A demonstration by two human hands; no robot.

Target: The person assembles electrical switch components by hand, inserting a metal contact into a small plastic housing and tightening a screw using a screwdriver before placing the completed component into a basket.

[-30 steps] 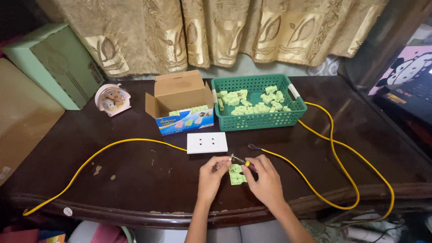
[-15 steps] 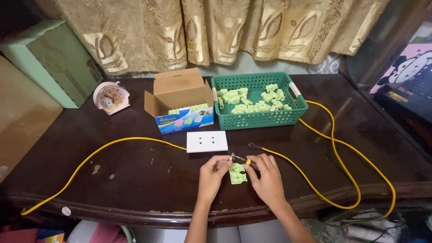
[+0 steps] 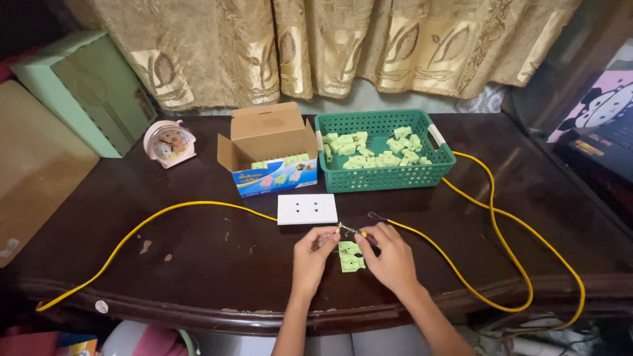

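Note:
My left hand (image 3: 312, 254) and my right hand (image 3: 390, 256) meet over a small light-green plastic socket part (image 3: 349, 256) near the table's front edge. Both hands pinch at its top, where a thin metal piece and the bared end of a yellow cable (image 3: 491, 217) come together. The green part rests on the dark wooden table (image 3: 198, 264) between my palms. Just beyond my fingers lies a white outlet faceplate (image 3: 306, 209).
A green plastic basket (image 3: 384, 177) of several light-green parts stands behind the faceplate, beside an open cardboard box (image 3: 270, 148). A small pink clock (image 3: 170, 142) sits at the back left. The yellow cable loops across the table to both sides. Curtains hang behind.
Both hands stay over the green part with only slight finger shifts. The view has drifted a little; nothing else has moved.

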